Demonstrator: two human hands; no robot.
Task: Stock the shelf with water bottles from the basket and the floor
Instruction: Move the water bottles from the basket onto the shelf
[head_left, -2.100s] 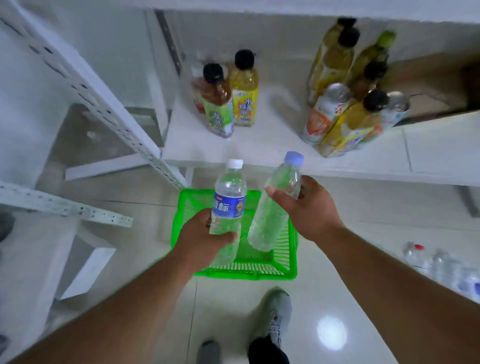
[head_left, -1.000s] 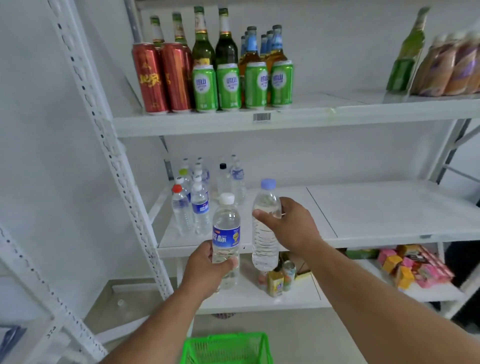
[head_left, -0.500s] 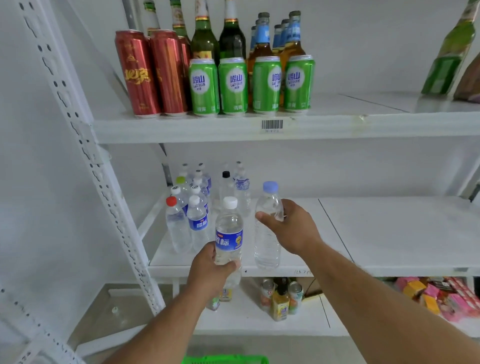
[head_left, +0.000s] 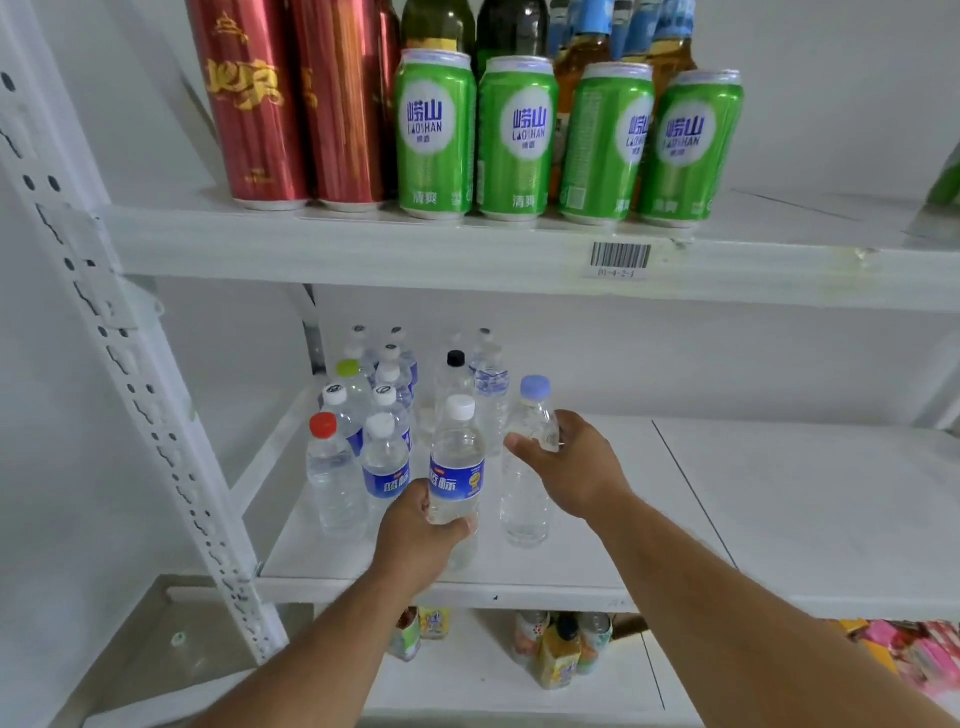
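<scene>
My left hand (head_left: 415, 540) grips a clear water bottle with a white cap and blue label (head_left: 457, 467), held upright at the front of the middle shelf (head_left: 753, 519). My right hand (head_left: 576, 467) grips a second clear bottle with a pale blue cap (head_left: 524, 499) near its shoulder; its base is on or just above the shelf. Several water bottles (head_left: 374, 415) stand in rows on the left part of this shelf, right beside the two I hold. The basket and the floor bottles are out of view.
Red and green cans (head_left: 519, 135) and glass bottles fill the upper shelf, whose edge (head_left: 519, 260) hangs over my hands. A perforated white upright (head_left: 130, 389) stands at the left. Small drinks (head_left: 561, 649) and pink packets (head_left: 914, 654) sit on the lower shelf.
I rose from the green basket on the floor with both bottles. Both hands moved forward over the middle shelf, and the bottles came down beside the standing rows.
</scene>
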